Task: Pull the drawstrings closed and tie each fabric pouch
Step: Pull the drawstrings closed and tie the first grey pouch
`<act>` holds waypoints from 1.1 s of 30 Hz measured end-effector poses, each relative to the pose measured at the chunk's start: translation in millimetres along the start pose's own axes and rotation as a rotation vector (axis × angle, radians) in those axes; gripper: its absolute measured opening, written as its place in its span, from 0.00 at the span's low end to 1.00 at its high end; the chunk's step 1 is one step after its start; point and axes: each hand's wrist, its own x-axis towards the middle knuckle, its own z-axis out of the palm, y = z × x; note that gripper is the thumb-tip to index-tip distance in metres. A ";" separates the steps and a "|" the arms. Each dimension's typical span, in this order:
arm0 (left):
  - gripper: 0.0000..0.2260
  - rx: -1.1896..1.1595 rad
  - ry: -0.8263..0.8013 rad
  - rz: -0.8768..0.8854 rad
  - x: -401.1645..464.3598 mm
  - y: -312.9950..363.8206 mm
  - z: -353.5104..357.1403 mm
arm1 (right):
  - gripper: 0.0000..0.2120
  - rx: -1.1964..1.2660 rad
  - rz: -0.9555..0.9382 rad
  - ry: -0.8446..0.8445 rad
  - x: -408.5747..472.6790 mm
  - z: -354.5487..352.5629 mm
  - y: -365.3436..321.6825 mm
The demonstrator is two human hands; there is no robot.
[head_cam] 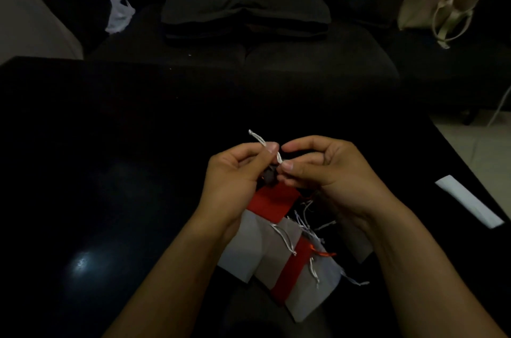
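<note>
My left hand pinches a white drawstring that sticks up and to the left past its thumb. My right hand pinches the same string lower down, near a small dark gathered pouch top held between both hands. Under my wrists a pile of pouches lies on the black table: a red one, grey-white ones and another red one, with loose white and orange strings trailing from them.
A white paper strip lies near the table's right edge. Beyond the table stands a dark sofa with a dark cushion, a white plastic bag and a beige tote bag.
</note>
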 end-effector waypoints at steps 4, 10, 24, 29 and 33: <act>0.05 0.039 -0.035 -0.001 0.5 0.8 -1.8 | 0.13 -0.158 -0.035 -0.046 -1.2 -1.4 -1.4; 0.05 0.182 -0.121 0.082 0.5 9.8 -9.0 | 0.06 -0.248 -0.045 -0.052 -0.8 -4.0 -0.8; 0.09 0.338 -0.012 0.342 -5.8 11.8 -4.8 | 0.05 -0.609 -0.345 0.183 2.2 15.9 12.1; 0.06 0.243 -0.013 0.337 -7.6 10.7 -1.9 | 0.08 -0.463 -0.381 0.228 -1.5 24.4 14.8; 0.05 0.193 0.041 0.332 -3.6 9.9 -3.4 | 0.11 -0.146 -0.270 0.229 -1.1 25.5 8.3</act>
